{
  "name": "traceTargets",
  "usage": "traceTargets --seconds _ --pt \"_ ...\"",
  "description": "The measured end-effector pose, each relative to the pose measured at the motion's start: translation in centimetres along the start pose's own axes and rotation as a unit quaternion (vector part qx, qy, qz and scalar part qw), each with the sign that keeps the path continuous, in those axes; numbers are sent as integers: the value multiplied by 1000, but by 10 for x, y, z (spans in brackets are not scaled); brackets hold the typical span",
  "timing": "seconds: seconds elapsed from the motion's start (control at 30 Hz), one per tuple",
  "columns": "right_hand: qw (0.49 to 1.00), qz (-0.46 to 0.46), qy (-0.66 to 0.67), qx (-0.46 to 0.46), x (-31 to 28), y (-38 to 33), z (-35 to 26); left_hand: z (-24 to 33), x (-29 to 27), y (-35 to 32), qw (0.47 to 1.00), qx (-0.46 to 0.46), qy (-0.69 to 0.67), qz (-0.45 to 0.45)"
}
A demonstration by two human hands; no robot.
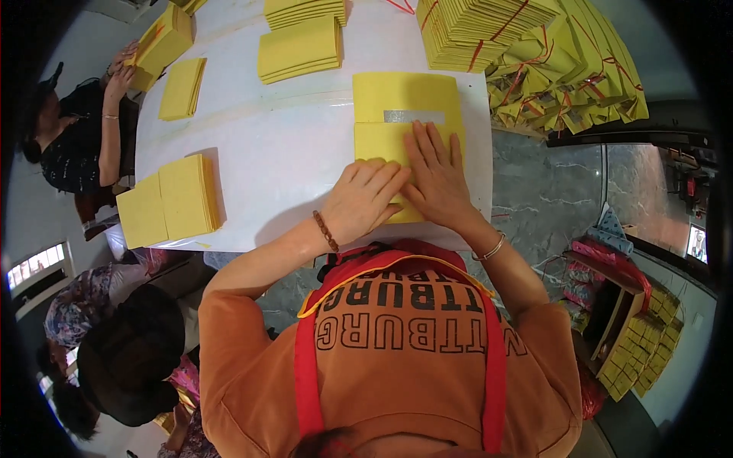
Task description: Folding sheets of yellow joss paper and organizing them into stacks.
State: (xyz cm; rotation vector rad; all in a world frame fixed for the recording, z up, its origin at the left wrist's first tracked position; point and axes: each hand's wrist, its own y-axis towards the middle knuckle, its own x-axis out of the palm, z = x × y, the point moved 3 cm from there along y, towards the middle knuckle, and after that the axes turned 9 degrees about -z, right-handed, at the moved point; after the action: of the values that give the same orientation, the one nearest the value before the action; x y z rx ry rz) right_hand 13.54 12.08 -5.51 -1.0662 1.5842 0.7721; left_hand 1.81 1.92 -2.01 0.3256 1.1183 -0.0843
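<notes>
In front of me on the white-covered table (275, 175) lies a yellow paper piece (405, 91), its near part folded up over the rest. A thin silver-grey strip (405, 116) shows just beyond the fold's edge. My right hand (439, 177) is open and lies flat on the folded part, fingertips at the strip. Beside it, my left hand (363, 195) rests on the paper's near left with fingers bent and pressed together. Whatever may be under those fingers is hidden.
Yellow stacks stand on the table at near left (172, 200) and at the back (299, 49). Tied yellow bundles (489, 30) fill the far right corner. At the left, another person's hands (118, 69) touch a yellow stack. More people sit at lower left.
</notes>
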Motion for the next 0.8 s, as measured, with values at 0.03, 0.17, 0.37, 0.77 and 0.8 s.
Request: traceTargets --seconds 0.03,0.17,0.37,0.77,0.8 --pt "996 -2 88 -1 -3 0 2 1 2 -2 998 6 50 -44" --pt "847 20 530 -29 -10 -7 28 20 7 11 965 23 245 -91" --pt "632 119 766 -14 -37 -7 49 5 22 23 964 14 254 -76" --pt "849 75 520 52 -9 -27 34 -214 -66 29 934 -143 301 128" --pt "850 75 519 56 -9 -26 32 -231 -58 32 935 -142 299 128"
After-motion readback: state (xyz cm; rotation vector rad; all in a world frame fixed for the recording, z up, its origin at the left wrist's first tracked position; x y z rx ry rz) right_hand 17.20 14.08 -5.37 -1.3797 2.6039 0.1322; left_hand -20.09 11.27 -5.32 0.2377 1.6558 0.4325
